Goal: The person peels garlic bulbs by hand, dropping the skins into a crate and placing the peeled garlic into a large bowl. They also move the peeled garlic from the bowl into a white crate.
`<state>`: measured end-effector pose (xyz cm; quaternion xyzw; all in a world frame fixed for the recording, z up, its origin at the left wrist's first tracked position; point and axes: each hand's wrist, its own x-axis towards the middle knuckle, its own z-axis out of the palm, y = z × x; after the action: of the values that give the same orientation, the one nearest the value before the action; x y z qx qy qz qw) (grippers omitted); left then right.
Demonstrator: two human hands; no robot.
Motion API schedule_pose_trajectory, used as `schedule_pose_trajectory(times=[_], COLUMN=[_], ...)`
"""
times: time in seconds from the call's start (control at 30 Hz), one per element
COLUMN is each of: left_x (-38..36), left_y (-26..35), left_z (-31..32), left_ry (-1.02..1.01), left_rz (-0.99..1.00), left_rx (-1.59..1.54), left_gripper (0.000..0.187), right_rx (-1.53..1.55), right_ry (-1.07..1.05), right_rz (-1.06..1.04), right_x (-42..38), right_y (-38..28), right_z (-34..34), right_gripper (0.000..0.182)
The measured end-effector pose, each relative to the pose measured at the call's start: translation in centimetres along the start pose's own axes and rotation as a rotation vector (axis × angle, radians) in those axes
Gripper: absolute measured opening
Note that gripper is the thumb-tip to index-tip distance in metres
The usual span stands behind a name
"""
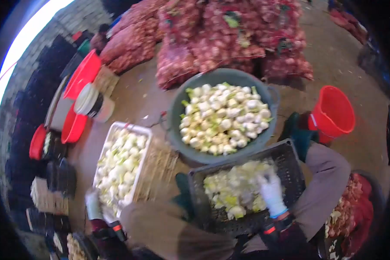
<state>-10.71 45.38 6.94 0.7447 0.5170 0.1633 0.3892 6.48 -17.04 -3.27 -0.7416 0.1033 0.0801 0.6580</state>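
My right hand [272, 195], in a white glove with a blue cuff, reaches down into a black plastic crate [294, 160] between my knees. Its fingers are smeared by motion over pale, yellow-green peelings and bulb trimmings [227, 186]. My left hand [94, 206], also gloved, is low beside the near end of a white crate [100, 158] heaped with peeled white bulbs [121, 167]. Blur hides its fingers, and I cannot tell what they hold. Beyond the black crate stands a large grey-green tub [174, 130] full of whitish bulbs with green tips [225, 117].
Filled red mesh sacks [229, 37] are piled behind the tub. A red bucket [333, 110] stands at right, above a container of reddish bulbs [346, 199]. Red basins [84, 71], a white bucket [91, 104] and dark crates line the left. A woven basket [158, 169] adjoins the white crate.
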Motion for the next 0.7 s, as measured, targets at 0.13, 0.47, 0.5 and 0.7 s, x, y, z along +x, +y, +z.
schedule_pose_trajectory(times=[0.13,0.47,0.5,0.7], left_x=[-9.6,-0.7,-3.9,-8.1], left_y=[24.6,13.5,16.1,19.0], left_z=[15.1,60.7,59.9,52.0], left_ry=[-0.387,-0.530,-0.468,-0.706], left_rz=[0.530,0.773,0.595,0.274], left_rx=[0.037,0.814,0.694,0.000], left_gripper=[0.034,0.063,0.060,0.045], right_rx=[0.064,0.285,-0.140,-0.132], right_ry=[-0.270,-0.132,-0.180,-0.325], right_rz=[0.294,0.239,0.193,0.197], right_x=[0.3,1.7,2.7,2.9], right_y=[1.1,7.2,3.6,-0.5], right_z=[2.6,1.7,1.1,0.8], right_gripper=[0.033,0.042,0.042,0.035])
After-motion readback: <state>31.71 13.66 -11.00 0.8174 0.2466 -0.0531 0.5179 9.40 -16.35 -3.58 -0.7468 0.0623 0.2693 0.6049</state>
